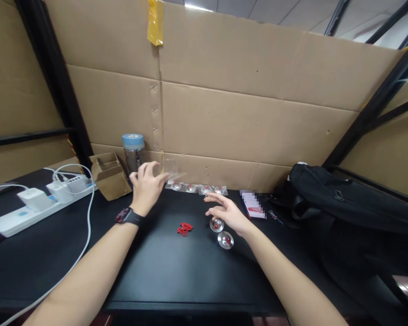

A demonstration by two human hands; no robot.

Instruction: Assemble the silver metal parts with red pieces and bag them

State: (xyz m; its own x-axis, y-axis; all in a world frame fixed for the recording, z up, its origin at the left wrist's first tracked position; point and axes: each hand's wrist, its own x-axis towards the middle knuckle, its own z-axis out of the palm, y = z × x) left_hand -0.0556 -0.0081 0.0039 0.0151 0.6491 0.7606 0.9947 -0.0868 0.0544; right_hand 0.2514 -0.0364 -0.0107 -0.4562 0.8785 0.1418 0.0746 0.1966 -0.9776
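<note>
My left hand (148, 185) is raised at the back left with thumb and fingers apart. Close to its thumb is a clear plastic bag (173, 170); whether they touch I cannot tell. My right hand (229, 213) hovers with fingers parted, nothing visibly held. Just below it lie two small silver finger cymbals, a farther one (217, 225) partly behind my fingers and a nearer one (225, 240), both with red at the centre. A small bundle of red cord (184, 229) rests on the black tabletop (177, 271) between my hands.
Along the cardboard wall (224, 127) lies a row of clear-wrapped cymbals (190, 188). At left are a blue-lidded bottle (133, 151), an open cardboard box (110, 176) and a white power strip (10, 222) with cables. A phone (253, 203) and black bag (347, 203) are at right.
</note>
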